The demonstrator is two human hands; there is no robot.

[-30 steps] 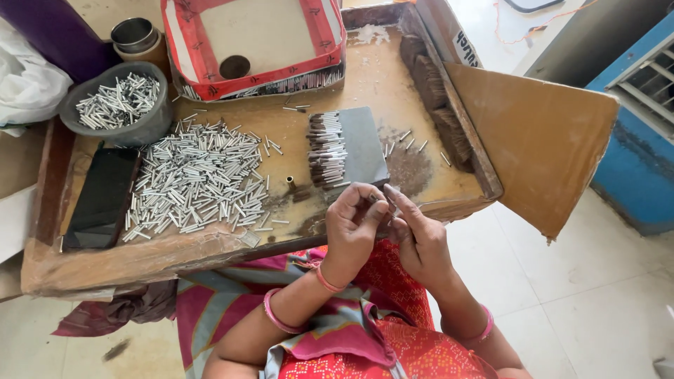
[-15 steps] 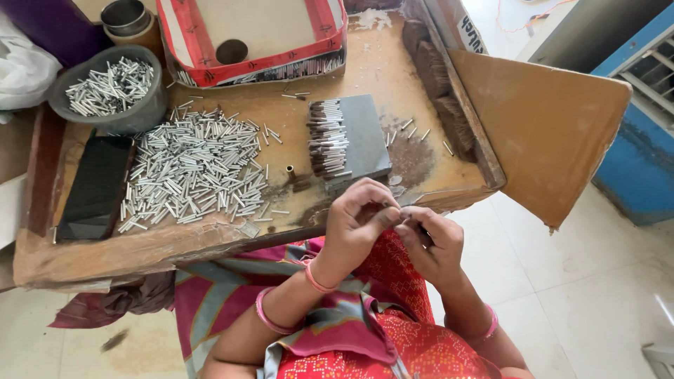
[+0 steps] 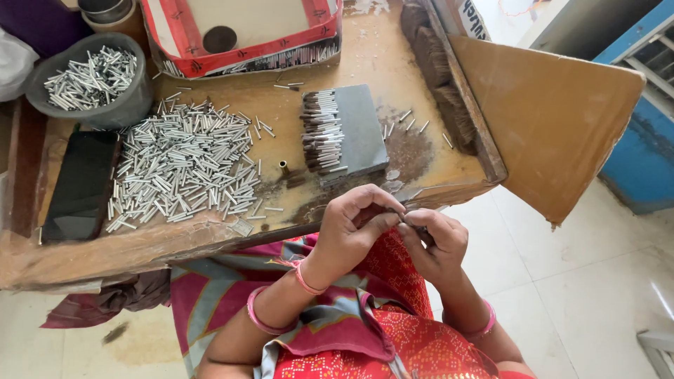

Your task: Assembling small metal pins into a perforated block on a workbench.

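Observation:
My left hand (image 3: 357, 226) and my right hand (image 3: 434, 238) meet fingertip to fingertip over my lap, just below the front edge of the low wooden work tray (image 3: 140, 242). Both pinch one small thin silver tube (image 3: 409, 223), mostly hidden by the fingers. On the tray ahead lies a grey block (image 3: 358, 133) with a row of dark-tipped tubes (image 3: 321, 133) stacked along its left side. A wide heap of loose silver tubes (image 3: 184, 163) spreads to the left of it.
A grey bowl of silver tubes (image 3: 91, 77) sits at the tray's far left, a black phone (image 3: 81, 184) below it. A red and white box lid (image 3: 242, 31) is at the back. A brown cardboard flap (image 3: 554, 119) hangs right. White tiled floor (image 3: 597, 281) lies beyond.
Both hands have drawn back from the tray's edge toward my lap, still pinched together. The view has shifted slightly; the tray's contents stay put.

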